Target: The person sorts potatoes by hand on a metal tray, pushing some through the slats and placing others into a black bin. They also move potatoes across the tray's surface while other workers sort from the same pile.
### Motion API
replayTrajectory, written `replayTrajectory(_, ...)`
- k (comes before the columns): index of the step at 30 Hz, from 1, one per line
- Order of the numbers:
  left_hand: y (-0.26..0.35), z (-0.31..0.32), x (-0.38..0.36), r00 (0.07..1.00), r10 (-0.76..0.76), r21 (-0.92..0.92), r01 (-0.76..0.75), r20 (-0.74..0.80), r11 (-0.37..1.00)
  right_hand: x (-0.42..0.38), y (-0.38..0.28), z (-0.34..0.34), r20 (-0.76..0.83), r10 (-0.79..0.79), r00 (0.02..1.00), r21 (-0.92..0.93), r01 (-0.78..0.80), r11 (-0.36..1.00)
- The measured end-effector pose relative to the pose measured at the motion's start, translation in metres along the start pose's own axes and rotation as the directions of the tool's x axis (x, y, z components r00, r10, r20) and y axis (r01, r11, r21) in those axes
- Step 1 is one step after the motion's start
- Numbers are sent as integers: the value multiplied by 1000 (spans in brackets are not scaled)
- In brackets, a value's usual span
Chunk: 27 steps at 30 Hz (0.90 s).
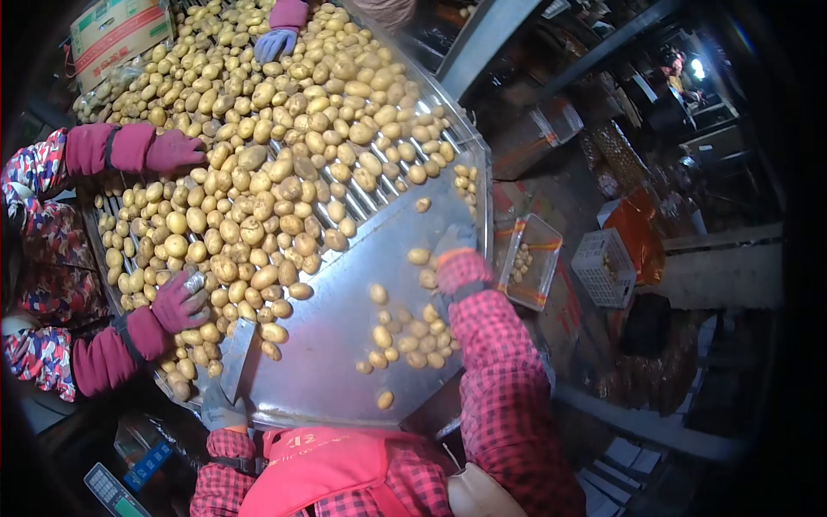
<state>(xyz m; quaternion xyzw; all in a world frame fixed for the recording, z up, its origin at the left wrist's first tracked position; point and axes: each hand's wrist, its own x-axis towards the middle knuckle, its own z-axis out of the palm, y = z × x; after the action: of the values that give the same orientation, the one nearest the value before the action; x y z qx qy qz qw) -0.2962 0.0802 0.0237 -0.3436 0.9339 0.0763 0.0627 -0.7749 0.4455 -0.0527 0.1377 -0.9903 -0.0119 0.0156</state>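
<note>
1. Head view, right hand: gloved, red-checked sleeve, stretched across the bare steel chute to its right rim. It seems closed over the edge or over a potato; the grip itself cannot be told. Risk: loose potatoes lying just beside the forearm may be swept off the lower lip.
2. Head view, left hand: gloved, at the chute's near left edge, touching a tilted metal divider plate; fingers hidden, open or closed cannot be told. Risk: a nudged plate may let the heap spill past.
3. Head view, potato heap: dense on the roller bed, thinning towards the chute. Risk: single tubers may roll on and drop unsorted.
4. Head view, co-workers: magenta-gloved hands and at the left, a blue-gloved hand at the far end. Risk: reaches may collide over the heap.
5. Head view, clear bin beyond the right rim, holding a few potatoes. Risk: a tossed tuber may miss it.
</note>
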Motion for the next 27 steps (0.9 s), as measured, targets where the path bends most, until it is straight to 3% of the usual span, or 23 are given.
replayTrajectory(1, -1, 1, 2, 996, -46, 12, 45, 76, 999, 37, 5, -1, 215, 154, 964, -84, -139, 987)
replayTrajectory(2, -5, 1, 3, 984, -93, 28, 90, 154, 996, 62, 10, -2, 130, 157, 979, -120, -142, 983)
replayTrajectory(4, -12, 2, 1, 966, -115, 42, 108, 232, 993, 104, 12, -12, 171, 204, 964, -216, -166, 962)
replayTrajectory(5, -15, 3, -1, 969, -88, 36, 82, 230, 996, 118, 10, -19, 286, 256, 923, -279, -176, 944)
replayTrajectory(9, -8, 3, -2, 987, -65, 50, 59, 148, 997, 116, 22, -5, 219, 149, 964, -42, -143, 989)
replayTrajectory(14, -19, 8, -4, 992, -6, 32, 2, 126, 999, 50, 20, -1, -7, -27, 1000, 76, 28, 997)
replayTrajectory(17, -18, 7, -5, 991, -17, 15, 15, 135, 1000, -7, 5, -19, -231, -168, 958, 92, 194, 977)
replayTrajectory(20, -18, 8, -5, 992, -23, 17, 21, 124, 1000, -65, -11, -34, -301, -175, 937, 183, 237, 954)
replayTrajectory(23, -22, 12, -6, 994, 8, 5, -8, 106, 1000, -113, -18, -29, -173, -74, 982, 406, 140, 903)
replayTrajectory(25, -23, 12, -6, 995, 17, 4, -18, 103, 1000, -125, -15, -34, 272, -158, 949, 409, 34, 912)
replayTrajectory(27, -19, 8, -5, 994, 9, 19, -12, 113, 1000, -128, -2, -22, 299, -225, 927, 377, 102, 921)
